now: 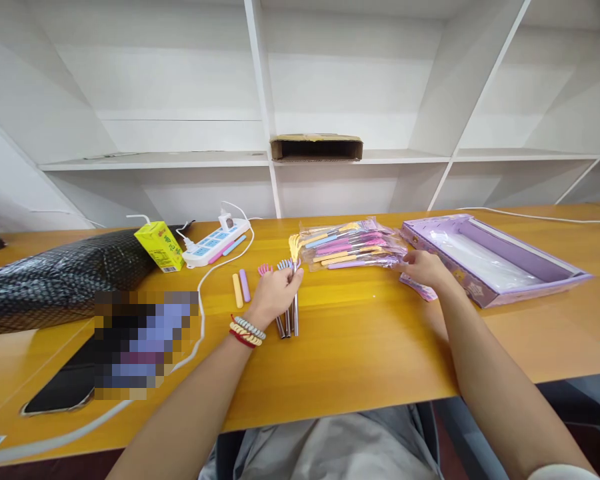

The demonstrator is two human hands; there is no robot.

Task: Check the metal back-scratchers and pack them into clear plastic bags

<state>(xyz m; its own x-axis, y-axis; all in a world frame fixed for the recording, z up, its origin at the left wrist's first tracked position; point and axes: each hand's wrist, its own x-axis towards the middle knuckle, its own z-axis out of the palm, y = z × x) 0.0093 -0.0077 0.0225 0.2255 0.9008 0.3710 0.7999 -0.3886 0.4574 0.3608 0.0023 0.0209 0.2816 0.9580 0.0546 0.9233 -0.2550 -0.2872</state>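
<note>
My left hand [275,290] is closed on a back scratcher with a yellow claw head [295,247] and a metal shaft. Beside it lie a pink-headed back scratcher [265,269] and a blue-headed back scratcher [284,265], their metal shafts [282,328] partly under my hand. To the right is a pile of back scratchers in clear bags [353,247], with yellow, blue, pink and purple handles. My right hand [423,269] is at the pile's right end, fingers pinched on the plastic packaging [399,264]. A pink-purple packet end [420,289] shows under that hand.
Loose yellow [237,291] and purple [245,285] handles lie left of my left hand. A purple box tray [500,267] stands at right. Leftward are a power strip [215,244], a yellow drink carton [160,247], a phone [60,380], a black wrapped bundle [65,273] and a white cable [200,327].
</note>
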